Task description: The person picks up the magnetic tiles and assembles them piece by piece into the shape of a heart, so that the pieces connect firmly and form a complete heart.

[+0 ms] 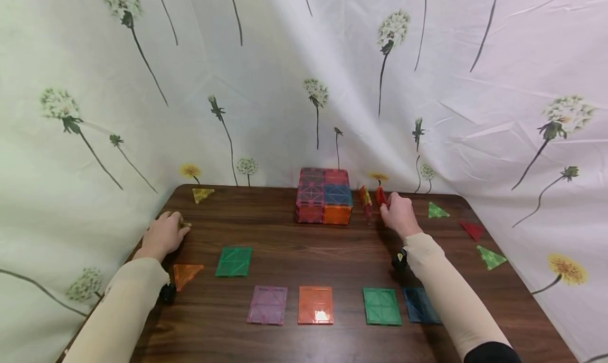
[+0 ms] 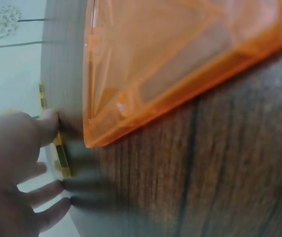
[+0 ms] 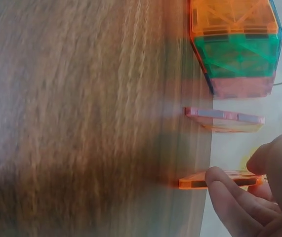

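Translucent plastic squares lay on the near part of the brown table [image 1: 294, 252]: a purple square [image 1: 268, 305], an orange square [image 1: 314, 302], a near green square [image 1: 382, 306] and, beside it on the right, a blue square [image 1: 420, 306] partly behind the right sleeve [image 1: 458, 289]. Farther, on the left, an orange triangle [image 1: 186, 274] lay by the left sleeve [image 1: 138, 284], with another green square [image 1: 234, 261] to its right. Along the right side lay a green triangle [image 1: 491, 258], a red triangle [image 1: 472, 230] and a second green triangle [image 1: 437, 210]. At the left side, the left hand [image 1: 163, 235] pinched a yellow tile [image 2: 61, 157]. Right of centre, the right hand [image 1: 400, 214] grasped an orange-red tile [image 1: 381, 196] standing upright, fingers on its faces. Left of it, apart, stood a pink and yellow tile pair [image 1: 365, 197], then a block [image 1: 324, 194] built of coloured squares, orange and reddish in front. A yellow triangle [image 1: 202, 194] lay at the far left corner, before white cloth [image 1: 275, 78] printed with dandelions.
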Motion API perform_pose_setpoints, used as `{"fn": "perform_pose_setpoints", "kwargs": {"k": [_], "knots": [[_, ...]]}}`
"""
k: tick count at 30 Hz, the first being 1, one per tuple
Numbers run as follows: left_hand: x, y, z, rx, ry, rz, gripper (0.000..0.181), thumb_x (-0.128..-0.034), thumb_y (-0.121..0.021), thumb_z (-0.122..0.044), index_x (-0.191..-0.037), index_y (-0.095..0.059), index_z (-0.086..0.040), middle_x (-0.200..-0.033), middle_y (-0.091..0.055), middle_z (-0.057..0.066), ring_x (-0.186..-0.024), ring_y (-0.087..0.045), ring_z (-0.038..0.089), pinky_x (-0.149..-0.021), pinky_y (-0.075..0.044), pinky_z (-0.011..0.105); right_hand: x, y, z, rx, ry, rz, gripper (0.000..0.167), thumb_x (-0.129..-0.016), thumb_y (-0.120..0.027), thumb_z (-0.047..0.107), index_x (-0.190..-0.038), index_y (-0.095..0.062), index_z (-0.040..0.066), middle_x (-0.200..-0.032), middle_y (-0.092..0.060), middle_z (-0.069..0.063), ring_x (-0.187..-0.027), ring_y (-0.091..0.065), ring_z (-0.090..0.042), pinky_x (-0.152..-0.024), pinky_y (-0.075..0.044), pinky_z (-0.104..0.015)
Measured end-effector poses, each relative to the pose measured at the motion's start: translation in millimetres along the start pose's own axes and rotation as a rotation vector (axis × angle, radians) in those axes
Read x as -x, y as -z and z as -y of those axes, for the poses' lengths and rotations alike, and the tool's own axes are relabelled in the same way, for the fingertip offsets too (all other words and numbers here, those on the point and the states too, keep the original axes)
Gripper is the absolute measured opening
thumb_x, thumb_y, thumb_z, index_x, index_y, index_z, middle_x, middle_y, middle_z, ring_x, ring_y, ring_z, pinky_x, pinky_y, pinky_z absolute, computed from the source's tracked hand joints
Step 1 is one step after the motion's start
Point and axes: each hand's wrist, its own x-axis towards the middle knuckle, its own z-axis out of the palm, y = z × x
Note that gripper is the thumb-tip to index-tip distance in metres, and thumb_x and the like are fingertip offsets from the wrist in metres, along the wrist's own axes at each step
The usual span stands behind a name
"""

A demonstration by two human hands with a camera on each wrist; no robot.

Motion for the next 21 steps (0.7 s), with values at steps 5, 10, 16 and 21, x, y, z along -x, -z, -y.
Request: {"fn": "perform_pose_setpoints", "kwargs": {"k": [5,10,16,21], "knots": [[-2.2,2.6,3.1,-0.021,-0.045,0.016,0.026,-0.1023,-0.069,-0.015,-0.112,-0.058,0.006,-0.099,-0.062,0.029,-0.090,-0.061,0.053,-0.073,-0.052,0.062,0.1,1,-5,0.001,-0.023,0.038,0.018,-0.099,-0.062,0.014,-0.090,-0.055,0.000,-0.078,-0.065,-0.019,-0.065,-0.063,-0.029,-0.059,-0.054,-0.040],[-2.5,5.2,4.3,-0.048,-0.078,0.010,0.037,-0.0994,-0.072,-0.012,-0.123,-0.061,0.013,-0.113,-0.057,0.038,-0.106,-0.056,0.057,-0.090,-0.047,0.069,2.0,4,-7,-0.015,-0.008,0.043,0.020,-0.098,-0.064,0.016,-0.089,-0.055,0.000,-0.075,-0.064,-0.019,-0.063,-0.062,-0.029,-0.059,-0.053,-0.041],[4.5,10.4,6.0,-0.063,-0.067,0.000,0.042,-0.0993,-0.074,-0.021,-0.122,-0.067,0.014,-0.114,-0.054,0.039,-0.110,-0.048,0.053,-0.088,-0.039,0.066,5.8,6,-10,0.002,-0.010,0.039,0.028,-0.101,-0.065,0.026,-0.096,-0.056,0.000,-0.076,-0.061,-0.017,-0.068,-0.059,-0.032,-0.063,-0.050,-0.043],[9.7,11.1,9.1,0.039,-0.099,-0.042,0.029,-0.0957,-0.078,-0.014,-0.105,-0.068,0.013,-0.106,-0.051,0.036,-0.099,-0.049,0.050,-0.086,-0.043,0.063,15.0,14,-16,-0.014,-0.018,0.063,0.044,-0.104,-0.063,0.040,-0.109,-0.057,-0.003,-0.073,-0.060,-0.015,-0.066,-0.058,-0.029,-0.067,-0.051,-0.045]]}}
